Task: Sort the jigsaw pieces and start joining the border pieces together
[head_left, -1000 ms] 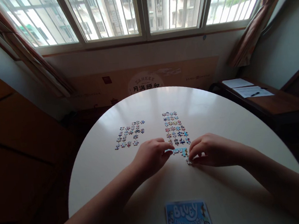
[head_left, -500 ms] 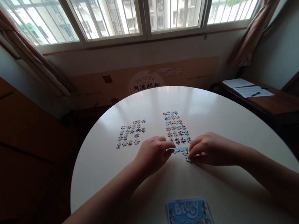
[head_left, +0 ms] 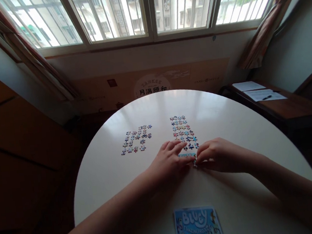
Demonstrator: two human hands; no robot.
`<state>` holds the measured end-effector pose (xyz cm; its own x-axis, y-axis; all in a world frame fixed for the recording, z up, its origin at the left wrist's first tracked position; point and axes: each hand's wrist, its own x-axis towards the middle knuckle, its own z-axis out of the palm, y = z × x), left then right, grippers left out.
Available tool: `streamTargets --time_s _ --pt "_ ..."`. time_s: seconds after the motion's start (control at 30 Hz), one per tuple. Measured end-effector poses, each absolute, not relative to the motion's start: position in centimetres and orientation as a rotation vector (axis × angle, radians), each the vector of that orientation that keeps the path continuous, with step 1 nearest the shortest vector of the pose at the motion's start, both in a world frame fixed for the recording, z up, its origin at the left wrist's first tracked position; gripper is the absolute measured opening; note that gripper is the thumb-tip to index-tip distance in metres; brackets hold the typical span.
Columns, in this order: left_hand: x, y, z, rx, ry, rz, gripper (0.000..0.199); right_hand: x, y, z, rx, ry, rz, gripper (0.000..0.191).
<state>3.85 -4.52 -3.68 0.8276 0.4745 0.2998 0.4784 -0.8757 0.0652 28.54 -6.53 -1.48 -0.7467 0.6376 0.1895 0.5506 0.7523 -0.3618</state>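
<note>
A small joined strip of puzzle pieces (head_left: 187, 154), light blue along its top, lies between my hands on the white table. My left hand (head_left: 174, 156) is spread over its left part, fingers apart, the index or thumb tip reaching toward the right column. At the right edge of the strip my right hand (head_left: 214, 154) has its fingertips pressed together on a small piece that they partly hide. Just beyond the hands sit rows of loose pieces (head_left: 183, 133). Another group of loose pieces (head_left: 136, 137) lies farther left.
A blue picture card (head_left: 199, 226) marked "BLUEY" lies at the table's near edge. The round white table (head_left: 103, 174) has a curved far edge before the wall. At the right, a brown side table (head_left: 302, 107) bears papers (head_left: 265, 94) and a pen.
My left hand has moved right and spread its fingers over the joined strip, hiding more of it. My right hand has stayed nearly in place at the right edge.
</note>
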Motion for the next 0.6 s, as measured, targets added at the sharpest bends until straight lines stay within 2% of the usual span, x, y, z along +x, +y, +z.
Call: streamTargets --time_s 0.6 --pt "3.5 -4.1 -4.1 -3.054 -0.754 -0.439 0.028 28.6 -6.9 0.2 -0.932 -2.679 0.637 0.02"
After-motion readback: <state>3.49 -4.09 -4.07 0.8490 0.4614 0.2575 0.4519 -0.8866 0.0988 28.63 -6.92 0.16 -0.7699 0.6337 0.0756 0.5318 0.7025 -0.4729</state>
